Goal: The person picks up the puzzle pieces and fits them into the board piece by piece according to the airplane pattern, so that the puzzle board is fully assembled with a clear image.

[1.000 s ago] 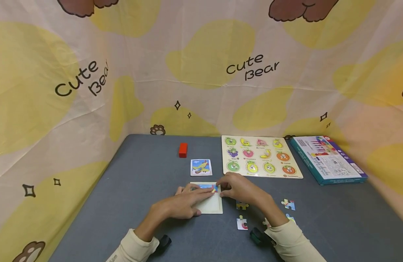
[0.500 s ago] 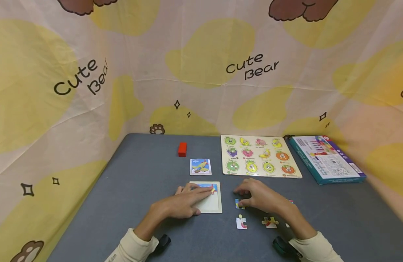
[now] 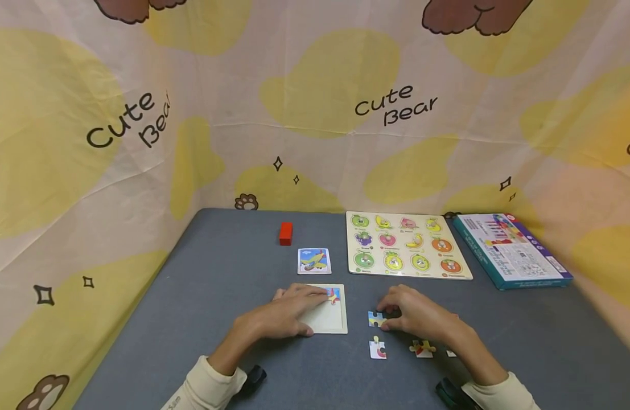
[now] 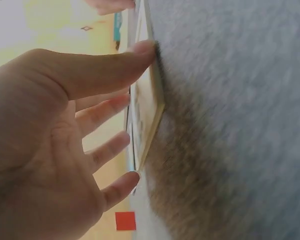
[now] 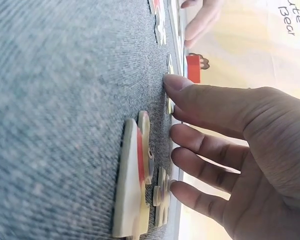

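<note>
The cloth (image 3: pixel 304 85) reads "Cute Bear" — right hand (image 3: pixel 414 310) pinching puzzle piece (image 3: pixel 373 319), left hand (image 3: pixel 284 313) loose.

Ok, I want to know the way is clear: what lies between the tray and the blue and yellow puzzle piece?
Only bare grey table shows between the tray and the puzzle piece, as seen in the head view.

Pale square puzzle tray (image 3: pixel 327 322), flat, printed pieces (image 3: pixel 334 295) in its far right corner; blue-and-yellow jigsaw piece (image 3: pixel 373 319) flat to its right.
</note>
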`<state>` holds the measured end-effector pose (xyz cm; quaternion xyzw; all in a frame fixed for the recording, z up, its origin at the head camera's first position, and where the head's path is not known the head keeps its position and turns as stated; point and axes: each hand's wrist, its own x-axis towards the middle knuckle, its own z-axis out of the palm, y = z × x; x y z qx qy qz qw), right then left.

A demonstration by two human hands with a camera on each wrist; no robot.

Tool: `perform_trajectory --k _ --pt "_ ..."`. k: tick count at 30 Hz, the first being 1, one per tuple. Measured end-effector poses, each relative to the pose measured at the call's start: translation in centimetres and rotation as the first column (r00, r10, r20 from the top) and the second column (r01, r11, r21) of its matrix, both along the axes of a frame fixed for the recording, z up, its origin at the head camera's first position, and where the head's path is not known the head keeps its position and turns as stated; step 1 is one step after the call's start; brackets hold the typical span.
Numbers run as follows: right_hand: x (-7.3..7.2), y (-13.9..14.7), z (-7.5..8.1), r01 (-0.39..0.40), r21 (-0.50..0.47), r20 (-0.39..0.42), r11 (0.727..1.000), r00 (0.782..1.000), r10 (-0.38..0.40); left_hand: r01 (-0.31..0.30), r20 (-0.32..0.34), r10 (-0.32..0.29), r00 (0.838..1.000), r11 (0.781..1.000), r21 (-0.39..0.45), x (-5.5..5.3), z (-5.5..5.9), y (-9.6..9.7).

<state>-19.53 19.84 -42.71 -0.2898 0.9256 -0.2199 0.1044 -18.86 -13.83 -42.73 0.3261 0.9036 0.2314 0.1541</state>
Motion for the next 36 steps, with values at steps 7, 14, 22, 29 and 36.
perform_trajectory --k 7,14,22,29,36 --pt "0.0 0.0 -0.2 -0.025 -0.03 -0.038 0.999 0.999 0.024 -0.05 0.025 0.05 0.998 0.999 0.007 -0.8 0.7 -1.6" --pt "0.1 0.1 -0.3 -0.043 -0.052 -0.044 0.998 0.998 0.041 -0.038 0.061 0.037 0.997 0.999 0.015 -1.4 0.7 -2.6" --pt "-0.1 0.0 -0.5 -0.044 -0.049 -0.048 0.998 0.998 0.041 -0.042 0.096 0.039 0.995 0.999 0.026 -1.5 0.7 -2.9" --pt "-0.5 -0.3 -0.5 -0.04 -0.046 -0.057 0.998 0.998 0.037 -0.042 0.083 0.039 0.996 0.999 0.024 -1.4 0.8 -2.6" --pt "-0.9 -1.3 -0.5 -0.026 -0.051 -0.068 0.998 0.997 0.022 -0.057 0.088 0.055 0.995 0.998 0.024 -1.4 0.7 -2.7"
